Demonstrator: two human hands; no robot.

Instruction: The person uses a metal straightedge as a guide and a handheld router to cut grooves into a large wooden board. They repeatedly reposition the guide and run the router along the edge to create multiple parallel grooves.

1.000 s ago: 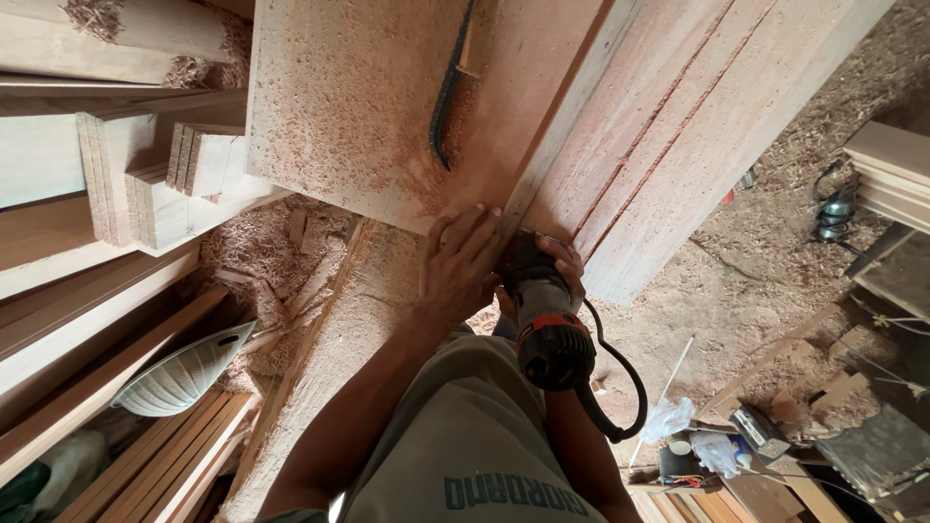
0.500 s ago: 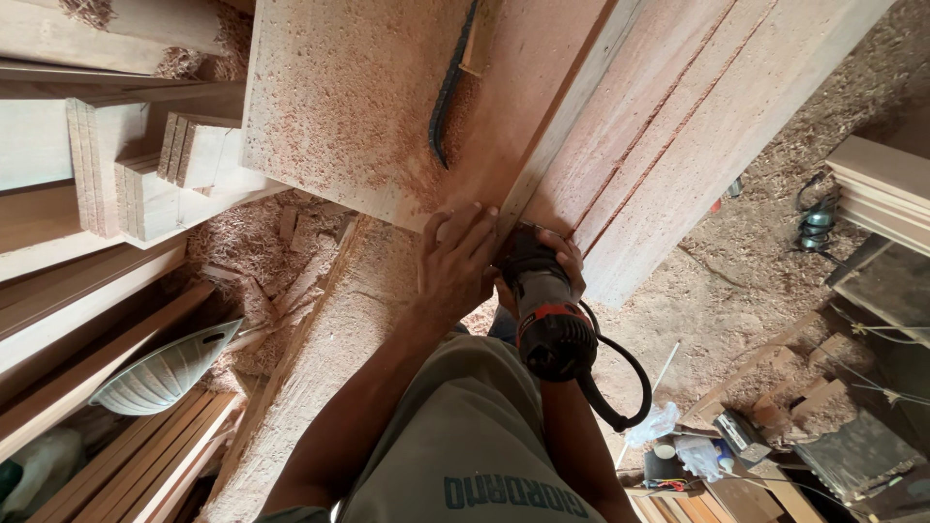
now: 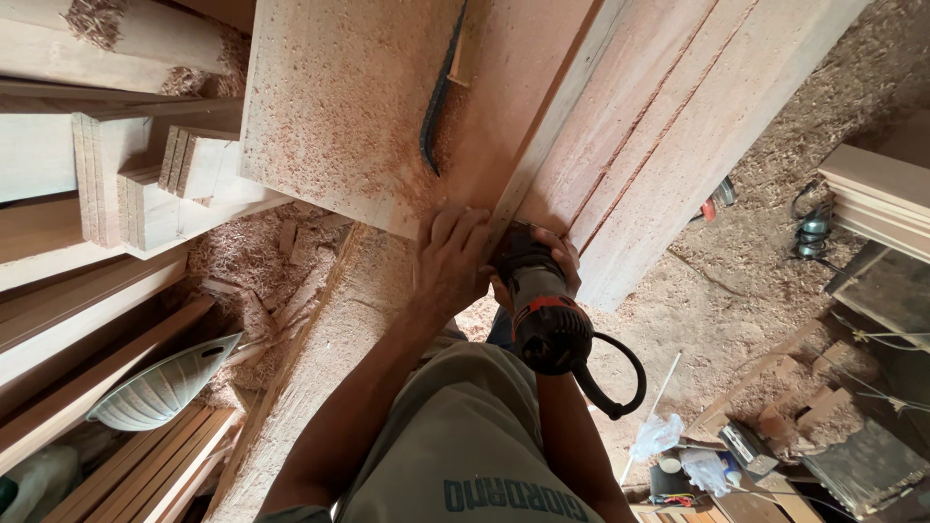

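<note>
Wood plank [image 3: 542,145] is running lengthwise toward upper right of frame, w/ right hand [image 3: 557,261] clamping its grip round the black router [image 3: 542,310] at plank's near end; left hand [image 3: 450,261] is pressing flat, fingers spread, just beside.

Warm, even daylight filled the scene, brightest on the pale planks [image 3: 107,208] at left. Shadows stayed soft, deepest in the lower right corner. No glare showed. Focus held sharp throughout, though wide-lens distortion splayed the straight boards outward at the edges.
</note>
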